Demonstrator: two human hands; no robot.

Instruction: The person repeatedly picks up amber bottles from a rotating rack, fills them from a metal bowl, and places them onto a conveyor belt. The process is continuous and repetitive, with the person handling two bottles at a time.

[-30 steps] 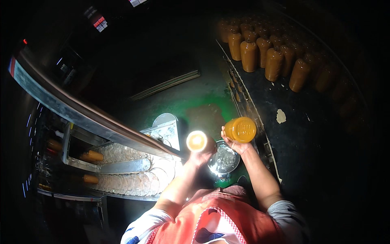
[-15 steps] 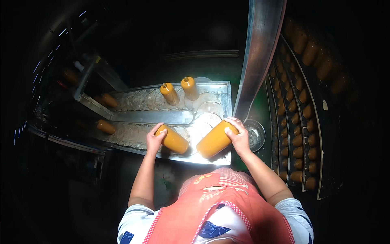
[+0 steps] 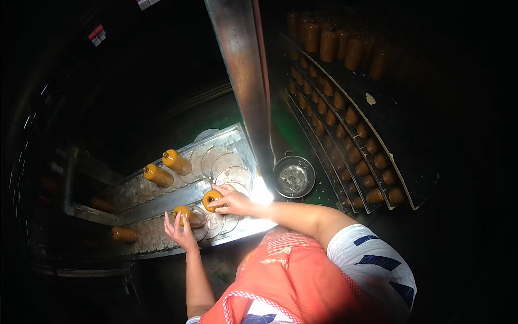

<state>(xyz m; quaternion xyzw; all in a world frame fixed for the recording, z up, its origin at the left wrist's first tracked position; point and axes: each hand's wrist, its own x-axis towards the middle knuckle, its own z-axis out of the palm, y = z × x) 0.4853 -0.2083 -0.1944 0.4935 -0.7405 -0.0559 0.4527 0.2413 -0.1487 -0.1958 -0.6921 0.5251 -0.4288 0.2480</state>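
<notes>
Two glossy amber-brown, bottle-shaped pieces with round open mouths stand on the near row of a metal conveyor (image 3: 178,194). The right bottle (image 3: 208,198) is gripped near its top by my right hand (image 3: 232,202), thumb and fingers around it. My left hand (image 3: 181,233) is at the left bottle (image 3: 181,211), its fingers spread along the near side; whether they still touch it I cannot tell. Across the divider, on the far row, stand a capped bottle (image 3: 157,175) and another bottle (image 3: 177,162). A further bottle (image 3: 124,234) stands leftward on the near row.
A round metal pan (image 3: 294,177) sits just beyond the conveyor's right end. Beside it rises a tall metal post (image 3: 243,65). Tiered shelves (image 3: 345,124) full of similar brown pieces curve along the right. A metal frame (image 3: 91,213) spans the conveyor at left.
Both bottles, tilted in my hands before, now stand upright on the near row. My left hand's fingers have spread. The view has swung right, and my right arm now reaches across.
</notes>
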